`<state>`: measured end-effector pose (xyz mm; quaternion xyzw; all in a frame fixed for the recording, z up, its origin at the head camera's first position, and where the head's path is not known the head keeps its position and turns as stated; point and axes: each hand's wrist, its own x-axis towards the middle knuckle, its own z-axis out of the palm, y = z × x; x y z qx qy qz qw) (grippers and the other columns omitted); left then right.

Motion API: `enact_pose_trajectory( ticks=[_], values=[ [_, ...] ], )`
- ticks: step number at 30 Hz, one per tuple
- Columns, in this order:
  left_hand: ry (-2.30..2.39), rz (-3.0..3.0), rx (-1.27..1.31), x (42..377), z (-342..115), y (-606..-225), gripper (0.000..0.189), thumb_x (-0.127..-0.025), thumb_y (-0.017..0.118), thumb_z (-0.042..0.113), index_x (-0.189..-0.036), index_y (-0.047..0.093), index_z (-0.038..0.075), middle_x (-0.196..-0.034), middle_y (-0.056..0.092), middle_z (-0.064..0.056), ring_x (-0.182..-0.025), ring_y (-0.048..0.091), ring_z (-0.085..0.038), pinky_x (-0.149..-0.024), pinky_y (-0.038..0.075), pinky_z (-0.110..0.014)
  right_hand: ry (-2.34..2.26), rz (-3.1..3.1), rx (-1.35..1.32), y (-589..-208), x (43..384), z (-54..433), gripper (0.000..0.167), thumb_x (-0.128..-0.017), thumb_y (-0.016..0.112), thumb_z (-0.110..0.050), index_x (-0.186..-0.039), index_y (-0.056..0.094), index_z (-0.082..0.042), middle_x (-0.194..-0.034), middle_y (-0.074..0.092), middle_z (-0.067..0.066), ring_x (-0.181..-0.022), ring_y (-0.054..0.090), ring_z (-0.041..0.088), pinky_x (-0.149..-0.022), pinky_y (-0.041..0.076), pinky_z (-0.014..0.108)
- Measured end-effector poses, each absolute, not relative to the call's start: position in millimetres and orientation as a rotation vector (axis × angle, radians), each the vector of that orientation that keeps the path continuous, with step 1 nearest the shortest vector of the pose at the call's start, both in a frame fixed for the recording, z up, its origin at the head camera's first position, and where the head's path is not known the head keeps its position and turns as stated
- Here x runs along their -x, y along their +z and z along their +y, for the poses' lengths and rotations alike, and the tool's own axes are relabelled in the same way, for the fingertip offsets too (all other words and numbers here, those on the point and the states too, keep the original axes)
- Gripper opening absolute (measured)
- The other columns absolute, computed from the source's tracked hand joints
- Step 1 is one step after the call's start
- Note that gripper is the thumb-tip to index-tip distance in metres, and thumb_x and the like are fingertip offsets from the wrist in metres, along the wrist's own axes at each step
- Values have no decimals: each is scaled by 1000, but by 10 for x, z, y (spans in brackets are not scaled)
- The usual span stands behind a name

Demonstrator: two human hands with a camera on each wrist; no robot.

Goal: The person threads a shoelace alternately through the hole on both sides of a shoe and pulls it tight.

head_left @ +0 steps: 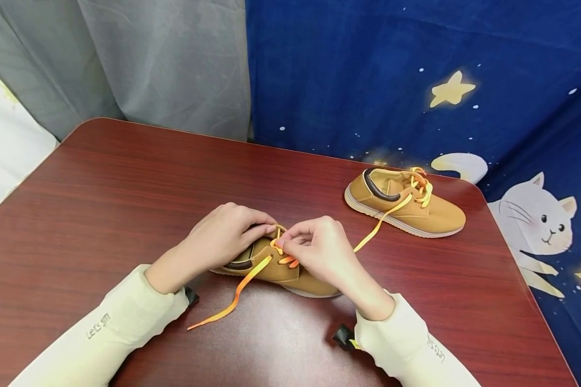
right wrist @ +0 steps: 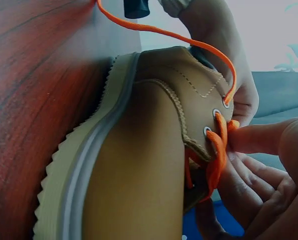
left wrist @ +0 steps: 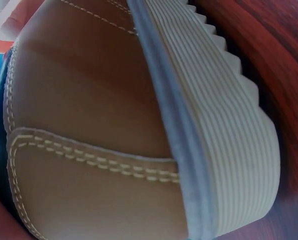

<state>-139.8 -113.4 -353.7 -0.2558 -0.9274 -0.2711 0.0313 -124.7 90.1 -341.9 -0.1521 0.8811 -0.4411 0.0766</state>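
Note:
A tan lace-up shoe (head_left: 266, 273) stands on the table, toe to the right, below both hands. My right hand (head_left: 325, 250) pinches the orange-yellow shoelace (right wrist: 221, 145) over the eyelets, between thumb and fingertips. At the top of the lacing, my left hand (head_left: 225, 234) reaches over the shoe opening and pinches the shoe's upper edge; exactly what lies between its fingertips is hidden. One loose lace end (head_left: 237, 295) trails from the near top eyelet onto the table. The left wrist view shows the shoe's heel side (left wrist: 94, 100) and ridged sole (left wrist: 223, 125).
A second tan shoe (head_left: 406, 207) with similar laces stands at the back right of the red-brown table (head_left: 140, 183). A yellow lace end (head_left: 375, 228) runs from it toward my right hand. Grey (head_left: 174, 70) and blue (head_left: 339, 70) curtains hang behind the table.

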Motion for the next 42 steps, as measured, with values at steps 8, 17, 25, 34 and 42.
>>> enact_pose_trajectory(
  ticks=[8,17,25,34,42],
  values=[
    [-827,-2852,793,1398,-1132,-3536,14,-98,67,23,-102,80,21,-88,77,10,-70,61,-6,-71,52,-31,-1243,2690,422,-3402,1242,880,7,-84,77,-14,-78,80,-15,-63,72,-6,-56,67,2,-63,53,20],
    [-821,-2837,800,1391,-1142,-3543,15,-97,67,23,-104,80,20,-89,77,9,-71,63,-6,-73,54,-33,-1121,2779,373,-3376,1208,825,15,-82,73,-12,-69,76,-19,-56,66,-11,-49,61,2,-62,49,22],
    [-802,-2816,814,1382,-1138,-3543,14,-96,68,23,-102,80,19,-85,76,9,-66,58,-5,-69,53,-32,-1077,2790,403,-3369,1203,817,17,-78,72,-11,-64,72,-20,-54,65,-13,-50,60,2,-57,47,22],
    [-867,-2822,862,1397,-1171,-3531,12,-96,69,22,-101,80,21,-82,74,12,-65,54,-4,-66,48,-27,-1090,2825,396,-3392,1214,819,18,-79,72,-11,-63,72,-20,-54,64,-12,-51,58,3,-57,47,23],
    [-1052,-3047,722,1502,-1149,-3445,39,-102,57,39,-68,68,24,-59,43,12,-61,42,-8,-59,32,-26,-1098,2875,409,-3409,1197,815,16,-82,74,-12,-69,75,-20,-60,68,-11,-52,56,3,-52,44,23]
  ],
)
